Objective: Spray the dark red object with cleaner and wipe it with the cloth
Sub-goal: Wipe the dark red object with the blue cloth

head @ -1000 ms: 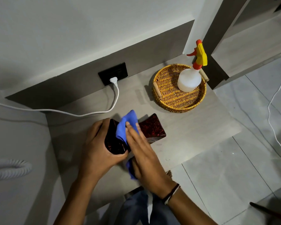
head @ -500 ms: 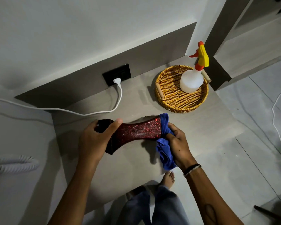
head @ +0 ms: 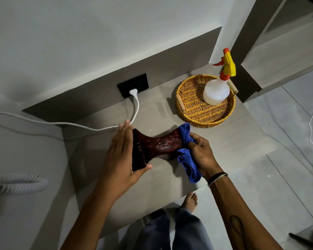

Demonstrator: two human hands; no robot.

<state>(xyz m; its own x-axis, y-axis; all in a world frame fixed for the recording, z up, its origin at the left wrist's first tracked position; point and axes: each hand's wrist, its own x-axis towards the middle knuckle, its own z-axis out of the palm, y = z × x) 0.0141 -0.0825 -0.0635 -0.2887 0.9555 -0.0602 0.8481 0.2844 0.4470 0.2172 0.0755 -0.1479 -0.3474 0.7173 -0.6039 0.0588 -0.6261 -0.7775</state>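
Dark red object (head: pixel 157 147) is held lying sideways just above the grey shelf (head: pixel 215 150), near its middle. The left hand (head: pixel 119 152) lies flat against the wide end of the object, fingers stretched and thumb under the lower corner. The right hand (head: pixel 200 152) is closed around the blue cloth (head: pixel 186 157), which wraps the other end. Behind the object to the right, well apart, the wicker tray (head: pixel 193 112) stands close to the shelf's far corner, with the spray bottle (head: pixel 218 87) upright in it. The shelf surface in front of the object, down to the front edge, is bare.
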